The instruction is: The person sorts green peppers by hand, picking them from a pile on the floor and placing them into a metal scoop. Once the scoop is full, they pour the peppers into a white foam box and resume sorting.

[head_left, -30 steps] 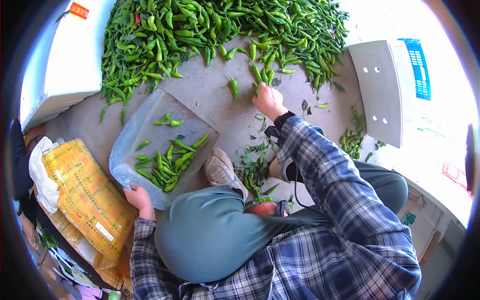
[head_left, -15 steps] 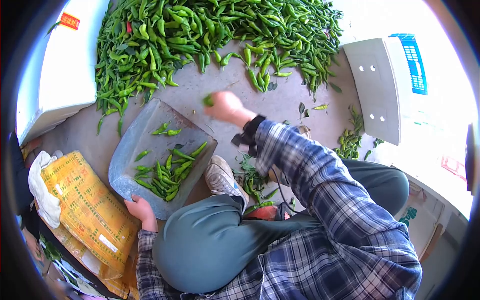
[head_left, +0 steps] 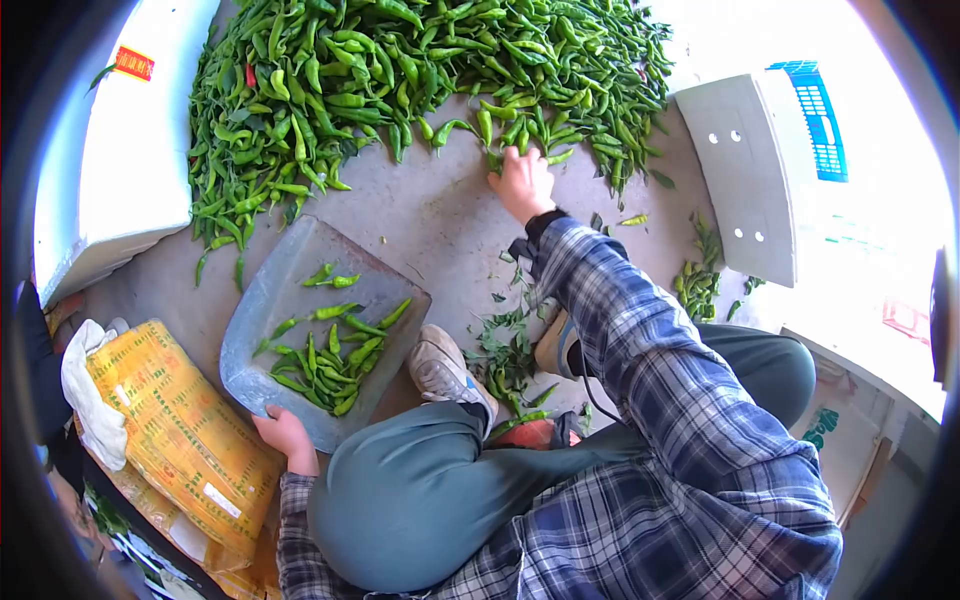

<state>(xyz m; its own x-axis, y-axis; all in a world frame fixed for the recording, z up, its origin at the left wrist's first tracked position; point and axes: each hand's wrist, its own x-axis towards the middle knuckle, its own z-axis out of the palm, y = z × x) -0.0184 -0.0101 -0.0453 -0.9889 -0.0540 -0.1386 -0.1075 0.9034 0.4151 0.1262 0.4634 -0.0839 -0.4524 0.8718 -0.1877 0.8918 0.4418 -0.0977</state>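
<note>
My left hand (head_left: 287,437) grips the near left rim of a grey metal dustpan (head_left: 385,270), thumb over the edge. Several green chili peppers (head_left: 333,370) lie inside it, mostly toward its near side. My right hand (head_left: 523,188) is at the front edge of a big heap of green chili peppers (head_left: 350,70) on the floor. Its fingers are bent round a green chili pepper (head_left: 494,160) or two there; the fingertips are partly hidden among them.
White foam boxes stand left (head_left: 130,140) and right (head_left: 745,180). A yellow-taped carton (head_left: 185,430) lies left of the dustpan. Leaves (head_left: 505,350) and a smaller pepper pile (head_left: 698,285) lie near my shoes (head_left: 445,368). A blue crate (head_left: 822,120) is at far right.
My right hand, which held a green chili pepper beyond the dustpan, has moved right and away to the heap's edge. One more pepper shows in the dustpan. My left hand keeps its grip.
</note>
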